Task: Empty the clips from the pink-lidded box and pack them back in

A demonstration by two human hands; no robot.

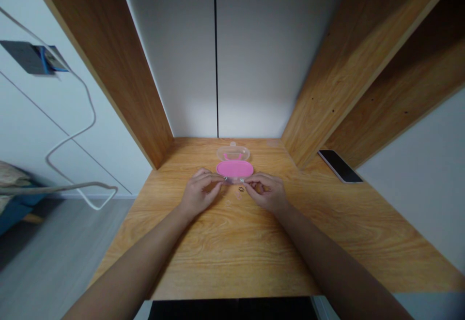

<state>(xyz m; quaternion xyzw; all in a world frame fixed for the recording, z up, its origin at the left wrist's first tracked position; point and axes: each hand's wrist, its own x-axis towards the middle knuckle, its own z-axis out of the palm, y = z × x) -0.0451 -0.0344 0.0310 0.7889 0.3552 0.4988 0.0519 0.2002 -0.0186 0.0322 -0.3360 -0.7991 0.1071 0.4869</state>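
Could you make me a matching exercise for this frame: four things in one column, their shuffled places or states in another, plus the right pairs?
Column one
1. pink oval piece
2. phone
3. white cable
4. left hand

Column two
A. hanging in front of the pale wall, left of the desk
B. fingertips pointing inward, toward the right hand
C. just nearer the person than a clear oval part
D. dark screen up, on the desk's right side

Right pairs: 1-C, 2-D, 3-A, 4-B
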